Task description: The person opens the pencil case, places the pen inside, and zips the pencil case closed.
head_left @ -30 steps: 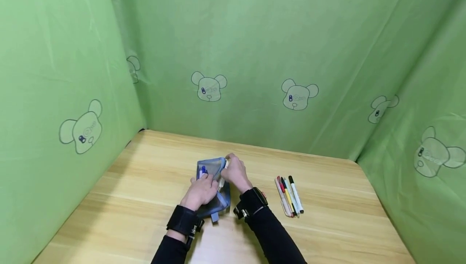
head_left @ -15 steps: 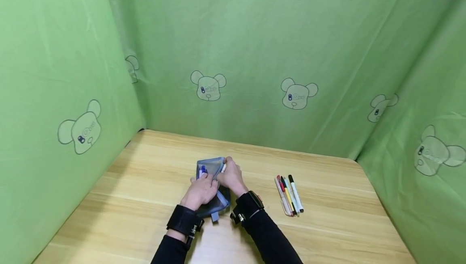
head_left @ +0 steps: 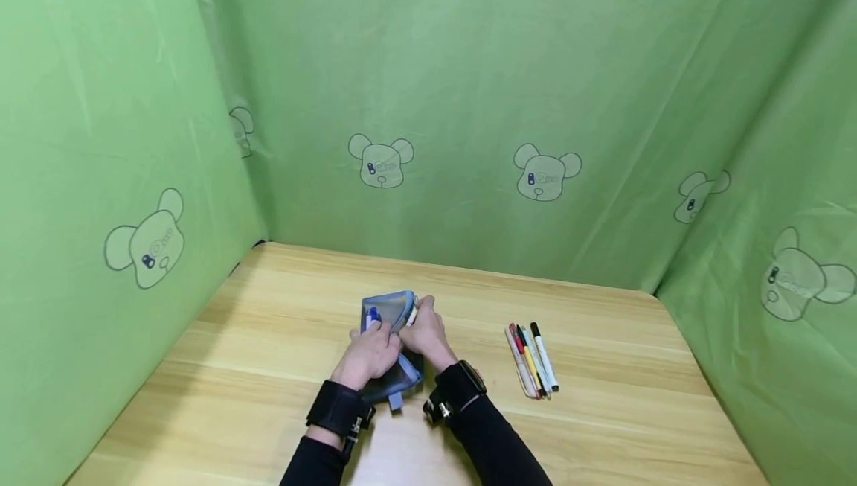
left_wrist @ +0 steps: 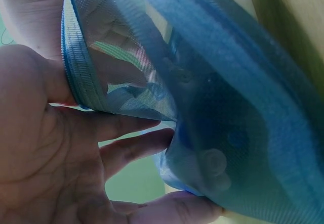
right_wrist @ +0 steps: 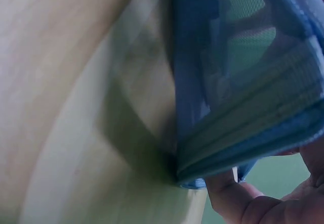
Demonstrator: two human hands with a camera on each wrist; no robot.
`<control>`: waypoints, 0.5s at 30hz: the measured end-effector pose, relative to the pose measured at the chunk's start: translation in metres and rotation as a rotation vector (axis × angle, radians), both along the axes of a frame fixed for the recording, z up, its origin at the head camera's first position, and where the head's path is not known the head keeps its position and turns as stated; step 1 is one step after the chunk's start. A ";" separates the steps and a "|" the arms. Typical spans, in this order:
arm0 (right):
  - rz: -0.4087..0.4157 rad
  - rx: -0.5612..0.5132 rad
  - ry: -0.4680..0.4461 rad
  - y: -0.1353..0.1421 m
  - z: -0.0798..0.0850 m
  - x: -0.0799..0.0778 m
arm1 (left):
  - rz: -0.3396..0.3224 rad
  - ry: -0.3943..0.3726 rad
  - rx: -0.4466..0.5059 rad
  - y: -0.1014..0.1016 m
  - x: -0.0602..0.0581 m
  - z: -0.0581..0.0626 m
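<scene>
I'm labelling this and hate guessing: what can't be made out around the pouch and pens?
Head view: middle of the blue pouch, behind the left hand.
Head view: part of the pale item, behind the right hand.
Head view: any print on the loose pens, too small.
Left wrist view: the pouch's contents, blurred behind mesh.
Right wrist view: much of the right hand, cut off by the edge.
</scene>
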State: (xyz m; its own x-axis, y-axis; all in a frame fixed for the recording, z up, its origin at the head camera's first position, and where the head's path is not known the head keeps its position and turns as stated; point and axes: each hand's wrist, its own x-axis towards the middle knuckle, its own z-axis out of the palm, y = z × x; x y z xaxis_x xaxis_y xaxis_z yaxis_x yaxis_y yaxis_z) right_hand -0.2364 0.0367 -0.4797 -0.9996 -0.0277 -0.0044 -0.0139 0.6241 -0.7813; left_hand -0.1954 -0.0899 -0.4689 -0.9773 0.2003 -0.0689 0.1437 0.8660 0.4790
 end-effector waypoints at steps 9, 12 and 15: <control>0.016 -0.064 -0.062 0.001 -0.009 0.001 | -0.012 0.032 -0.040 0.001 0.000 -0.003; 0.036 -0.063 -0.081 0.001 -0.009 0.001 | -0.013 0.034 -0.046 0.001 0.000 -0.004; 0.057 -0.062 -0.092 0.003 -0.008 0.001 | -0.013 0.034 -0.041 0.002 -0.001 -0.003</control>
State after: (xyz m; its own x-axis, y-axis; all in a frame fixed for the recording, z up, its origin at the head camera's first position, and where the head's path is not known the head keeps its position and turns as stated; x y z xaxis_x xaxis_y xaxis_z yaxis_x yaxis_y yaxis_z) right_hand -0.2355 0.0396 -0.4874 -0.9918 -0.0881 -0.0926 0.0253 0.5745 -0.8181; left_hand -0.1960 -0.0882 -0.4721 -0.9766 0.2104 -0.0446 0.1702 0.8829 0.4376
